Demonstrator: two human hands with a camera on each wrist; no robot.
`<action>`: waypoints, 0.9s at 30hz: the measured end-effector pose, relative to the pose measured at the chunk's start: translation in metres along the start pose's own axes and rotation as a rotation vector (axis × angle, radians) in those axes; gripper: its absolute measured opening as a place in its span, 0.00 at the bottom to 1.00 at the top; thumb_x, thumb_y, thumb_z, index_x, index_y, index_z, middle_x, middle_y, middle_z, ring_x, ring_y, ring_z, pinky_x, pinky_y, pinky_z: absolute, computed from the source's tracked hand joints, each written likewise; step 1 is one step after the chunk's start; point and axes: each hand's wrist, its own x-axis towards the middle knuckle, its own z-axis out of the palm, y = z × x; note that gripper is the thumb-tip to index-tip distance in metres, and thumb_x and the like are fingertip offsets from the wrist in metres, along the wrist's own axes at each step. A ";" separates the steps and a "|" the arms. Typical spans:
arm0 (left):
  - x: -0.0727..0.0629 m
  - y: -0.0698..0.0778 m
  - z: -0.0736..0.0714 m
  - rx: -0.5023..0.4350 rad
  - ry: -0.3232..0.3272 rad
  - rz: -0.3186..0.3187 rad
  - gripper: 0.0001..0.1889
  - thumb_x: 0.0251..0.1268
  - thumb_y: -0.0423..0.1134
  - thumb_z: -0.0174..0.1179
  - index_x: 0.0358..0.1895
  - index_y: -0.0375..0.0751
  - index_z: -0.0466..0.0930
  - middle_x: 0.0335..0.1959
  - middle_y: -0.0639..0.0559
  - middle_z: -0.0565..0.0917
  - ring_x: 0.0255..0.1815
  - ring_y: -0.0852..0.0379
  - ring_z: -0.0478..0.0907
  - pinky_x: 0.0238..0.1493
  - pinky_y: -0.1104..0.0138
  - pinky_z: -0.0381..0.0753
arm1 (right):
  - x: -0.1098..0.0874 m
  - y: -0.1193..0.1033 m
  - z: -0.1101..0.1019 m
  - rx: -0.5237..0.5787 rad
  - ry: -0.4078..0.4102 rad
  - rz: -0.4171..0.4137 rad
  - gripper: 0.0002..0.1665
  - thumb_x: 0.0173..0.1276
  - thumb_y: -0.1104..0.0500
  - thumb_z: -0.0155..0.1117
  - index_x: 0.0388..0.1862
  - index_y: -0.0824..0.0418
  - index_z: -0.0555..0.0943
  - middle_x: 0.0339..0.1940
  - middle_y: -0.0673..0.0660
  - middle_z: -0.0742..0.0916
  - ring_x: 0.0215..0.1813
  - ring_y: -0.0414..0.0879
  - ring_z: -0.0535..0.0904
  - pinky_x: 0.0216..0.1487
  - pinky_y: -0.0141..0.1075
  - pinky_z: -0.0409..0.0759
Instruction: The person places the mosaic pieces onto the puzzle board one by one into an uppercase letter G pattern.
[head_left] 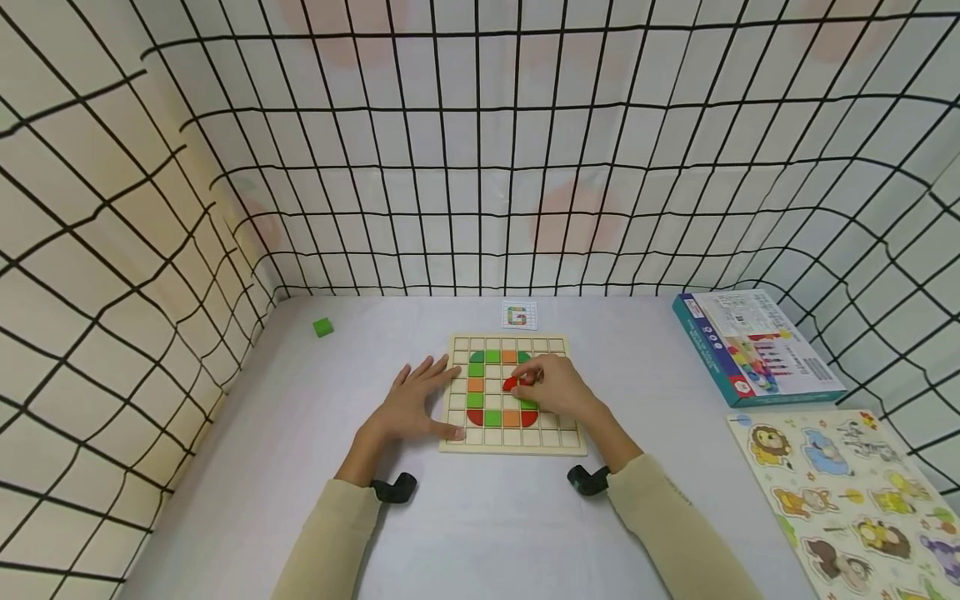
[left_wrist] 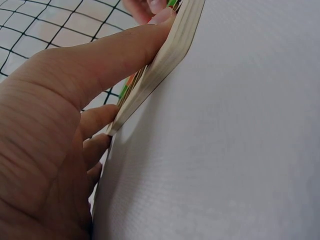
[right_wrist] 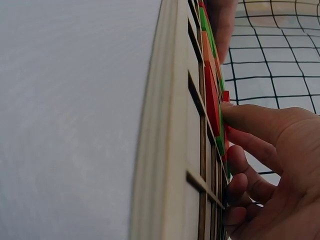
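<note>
In the head view a square wooden grid board (head_left: 495, 440) lies on the table, with coloured tiles in its cells. Green square tiles (head_left: 476, 400), orange square tiles (head_left: 476, 385) and rounded corner tiles in dark green and red (head_left: 475, 417) form a curved outline. My left hand (head_left: 415, 402) lies spread at the board's left side, with its thumb (left_wrist: 145, 42) on the near edge and fingertips on the left edge. Between the thumb and fingers of my right hand (head_left: 557, 385) is a red tile (head_left: 510, 384), pinched over the board's middle. That hand partly covers the outline's right side.
A small card (head_left: 519, 316) with a coloured G pattern lies behind the board. One green block (head_left: 323, 327) sits far left. At the right are a flat game box (head_left: 765, 346) and an animal puzzle board (head_left: 847, 500). Black netting (head_left: 480, 167) encloses the table's back and sides.
</note>
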 end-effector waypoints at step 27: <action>-0.001 -0.002 -0.002 -0.014 -0.010 -0.007 0.59 0.44 0.69 0.75 0.82 0.57 0.58 0.86 0.54 0.51 0.88 0.47 0.41 0.84 0.41 0.36 | -0.004 0.007 -0.016 0.025 0.024 -0.065 0.15 0.66 0.55 0.76 0.50 0.57 0.89 0.35 0.51 0.83 0.37 0.45 0.74 0.37 0.33 0.73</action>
